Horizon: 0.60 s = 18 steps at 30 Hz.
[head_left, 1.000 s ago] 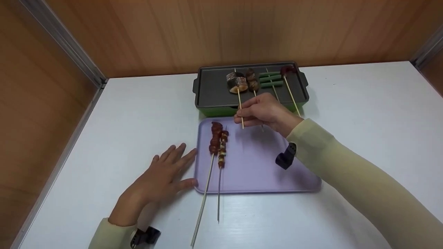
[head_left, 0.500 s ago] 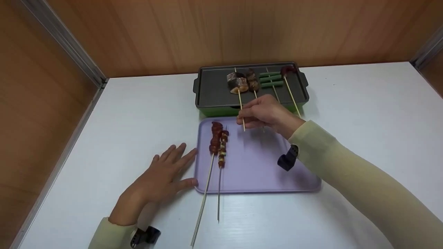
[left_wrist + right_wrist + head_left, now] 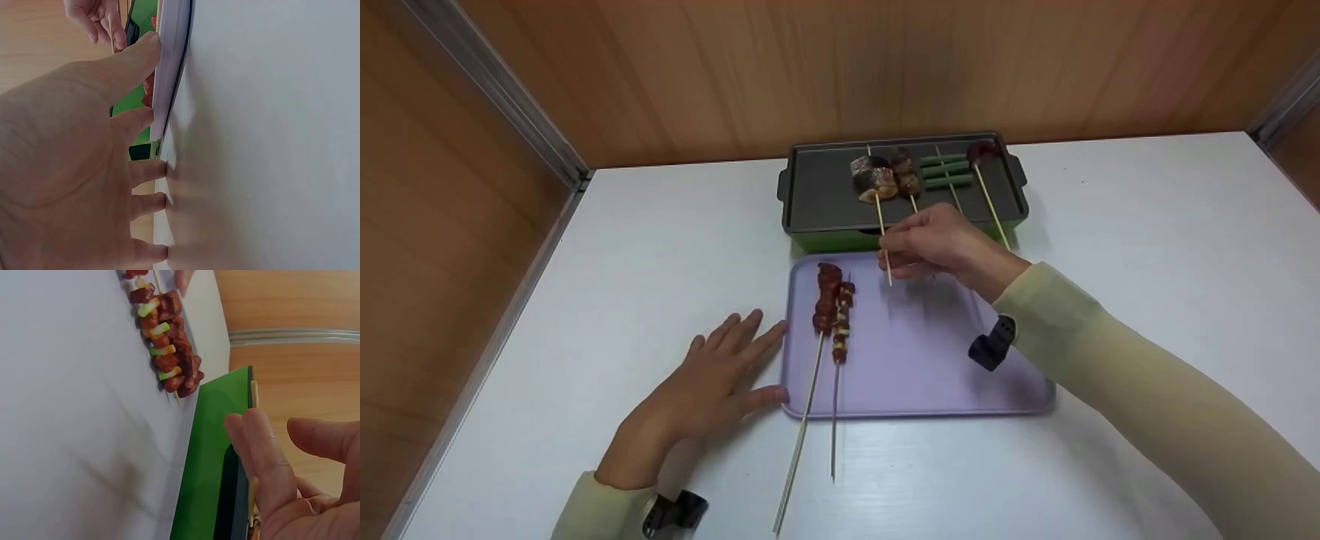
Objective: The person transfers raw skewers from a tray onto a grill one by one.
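My right hand (image 3: 934,240) hovers over the front edge of the black-topped grill (image 3: 821,187), fingertips right at the bare stick of a fish skewer (image 3: 874,180). In the right wrist view its thumb and fingers (image 3: 267,450) stand apart, with nothing gripped between them. Beside the fish on the grill lies a skewer of brown chunks (image 3: 906,176). Flat on the table, my left hand (image 3: 701,390) spreads its fingers; thumb and index finger touch the left rim of the purple tray (image 3: 937,375). That tray bears a red meat skewer (image 3: 827,296) and a meat-and-scallion skewer (image 3: 841,330).
Further right on the grill are a skewer of green stalks (image 3: 947,172) and a dark red one (image 3: 982,153). Both tray skewers' sticks jut past its front edge over the white table (image 3: 945,472). A wooden panel (image 3: 810,75) stands close behind the grill.
My right hand has shifted slightly right. The fish skewer's stick moved a little with it at first, then stayed in place. My left hand and the tray have kept still.
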{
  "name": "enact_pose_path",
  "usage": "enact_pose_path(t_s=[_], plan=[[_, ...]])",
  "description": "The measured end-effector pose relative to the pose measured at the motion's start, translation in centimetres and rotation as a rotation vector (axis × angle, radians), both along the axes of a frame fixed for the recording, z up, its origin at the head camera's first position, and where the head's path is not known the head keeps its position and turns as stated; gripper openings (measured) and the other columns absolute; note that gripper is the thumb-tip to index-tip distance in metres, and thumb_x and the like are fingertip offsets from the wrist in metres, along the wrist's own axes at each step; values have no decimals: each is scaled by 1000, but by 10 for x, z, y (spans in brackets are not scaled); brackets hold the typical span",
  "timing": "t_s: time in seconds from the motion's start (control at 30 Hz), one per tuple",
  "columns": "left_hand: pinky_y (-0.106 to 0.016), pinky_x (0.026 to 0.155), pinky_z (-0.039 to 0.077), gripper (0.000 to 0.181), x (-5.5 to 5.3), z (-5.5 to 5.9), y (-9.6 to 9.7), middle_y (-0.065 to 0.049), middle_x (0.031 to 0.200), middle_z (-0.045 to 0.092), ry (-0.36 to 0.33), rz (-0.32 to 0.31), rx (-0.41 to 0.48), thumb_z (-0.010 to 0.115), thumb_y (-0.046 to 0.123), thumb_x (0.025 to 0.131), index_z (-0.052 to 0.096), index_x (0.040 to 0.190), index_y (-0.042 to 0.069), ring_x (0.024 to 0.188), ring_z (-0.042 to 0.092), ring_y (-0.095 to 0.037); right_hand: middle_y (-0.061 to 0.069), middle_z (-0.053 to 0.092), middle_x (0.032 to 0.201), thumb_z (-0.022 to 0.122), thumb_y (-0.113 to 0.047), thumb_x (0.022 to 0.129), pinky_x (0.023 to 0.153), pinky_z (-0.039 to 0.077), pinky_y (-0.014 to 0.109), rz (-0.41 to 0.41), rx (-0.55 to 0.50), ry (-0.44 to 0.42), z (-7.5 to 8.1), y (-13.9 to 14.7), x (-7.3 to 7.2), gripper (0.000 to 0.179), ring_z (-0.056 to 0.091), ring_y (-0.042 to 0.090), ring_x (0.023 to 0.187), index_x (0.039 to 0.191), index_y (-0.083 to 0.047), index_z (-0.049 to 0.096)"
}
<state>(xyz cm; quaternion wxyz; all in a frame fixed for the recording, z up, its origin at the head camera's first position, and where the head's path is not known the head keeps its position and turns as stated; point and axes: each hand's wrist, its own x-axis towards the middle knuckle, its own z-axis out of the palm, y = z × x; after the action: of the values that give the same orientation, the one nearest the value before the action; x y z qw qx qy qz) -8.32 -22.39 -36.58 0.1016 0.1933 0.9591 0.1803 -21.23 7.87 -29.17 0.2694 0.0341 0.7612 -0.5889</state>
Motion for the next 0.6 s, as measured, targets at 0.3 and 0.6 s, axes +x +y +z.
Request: enact_pose_path(t_s=[0.3,0.6], plan=[[-72,108,9,78,0,0,0,-11,162,18,6,-6,18,57,61,91,29,156,27,148,9,-38,17,68,118,66,-17,95,81,57,32,38,21,88,10,15,16,40,69,23,104,130,3,61],[-72,108,9,79,0,0,0,-11,162,17,-1,-5,16,56,62,90,29,156,27,148,9,-39,14,72,108,70,-14,92,79,58,36,0,-85,203,16,27,58,34,71,23,95,122,2,65]])
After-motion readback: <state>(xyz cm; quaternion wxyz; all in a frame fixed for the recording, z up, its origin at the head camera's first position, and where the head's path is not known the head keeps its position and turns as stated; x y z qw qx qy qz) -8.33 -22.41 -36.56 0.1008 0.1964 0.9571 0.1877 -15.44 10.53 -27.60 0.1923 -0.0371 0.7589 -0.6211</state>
